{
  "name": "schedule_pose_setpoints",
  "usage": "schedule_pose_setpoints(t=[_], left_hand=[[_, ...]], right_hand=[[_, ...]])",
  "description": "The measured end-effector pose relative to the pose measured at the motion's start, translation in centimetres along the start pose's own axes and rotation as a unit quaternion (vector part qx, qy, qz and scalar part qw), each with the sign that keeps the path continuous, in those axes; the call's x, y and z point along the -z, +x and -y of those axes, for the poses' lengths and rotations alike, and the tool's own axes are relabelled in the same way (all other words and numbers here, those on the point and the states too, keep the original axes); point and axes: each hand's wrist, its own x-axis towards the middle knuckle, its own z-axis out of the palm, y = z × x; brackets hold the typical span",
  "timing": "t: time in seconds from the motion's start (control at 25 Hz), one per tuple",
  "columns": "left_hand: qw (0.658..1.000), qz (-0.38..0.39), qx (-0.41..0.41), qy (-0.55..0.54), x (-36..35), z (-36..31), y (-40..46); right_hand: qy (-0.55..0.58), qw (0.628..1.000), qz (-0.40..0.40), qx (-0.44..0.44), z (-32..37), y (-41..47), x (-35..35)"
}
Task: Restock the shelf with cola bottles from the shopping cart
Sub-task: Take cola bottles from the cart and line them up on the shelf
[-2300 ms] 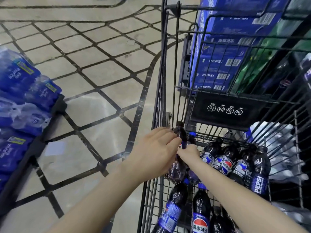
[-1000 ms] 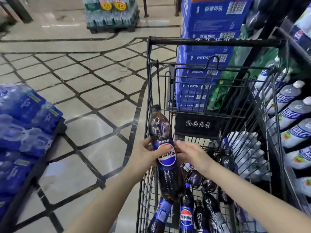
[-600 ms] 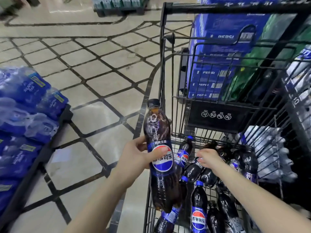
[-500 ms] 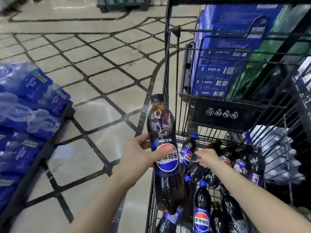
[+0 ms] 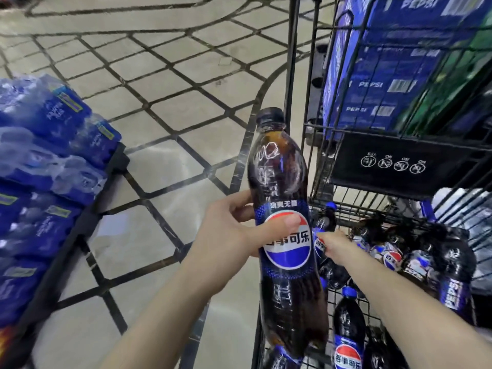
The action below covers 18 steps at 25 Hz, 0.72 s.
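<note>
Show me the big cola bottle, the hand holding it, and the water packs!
cola bottle [image 5: 286, 251]: head view, round label.
left hand [image 5: 234, 233]: head view, back of hand.
water packs [image 5: 50, 145]: head view, plastic wrap.

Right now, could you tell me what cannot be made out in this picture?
- Right hand: fingers hidden behind the held cola bottle, head view; grip unclear.
- Left hand: fingers wrap behind that bottle, out of sight.
- Shopping cart: right part cut by the frame edge.
- Bottles in the cart: overlapped, blurred; uncountable.
- Shelf: not in view.
</note>
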Motion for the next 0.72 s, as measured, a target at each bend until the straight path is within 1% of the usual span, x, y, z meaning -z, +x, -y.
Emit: schedule_pose_setpoints(t=[0.08,0.16,0.32,0.4,0.52,0.72], left_hand=[[1.0,0.013,-0.003,0.001,0.2,0.1,0.1],[1.0,0.019,-0.009,0.001,0.3,0.3,0.2],[1.0,0.019,-0.014,-0.008,0.4,0.5,0.2],[1.0,0.021,-0.014,-0.01,0.4,0.5,0.3],[1.0,0.014,-0.015,-0.005,0.2,0.4,0.2],[1.0,0.018,-0.003,-0.011,-0.1,-0.2,-0.3]], right_hand=[[0.037,0.999,0.002,0.0,0.6,-1.1,-0.6],[0.042,0.999,0.003,-0.016,1.9,-3.7,-1.0],[0.063,0.997,0.021,-0.031,1.7,-3.4,-1.0],[0.07,0.997,0.016,-0.02,1.7,-3.6,-0.9],[0.063,0.998,-0.025,-0.002,1.9,-4.6,-0.8],[0.019,0.999,0.012,0.045,3.7,-8.0,1.3]])
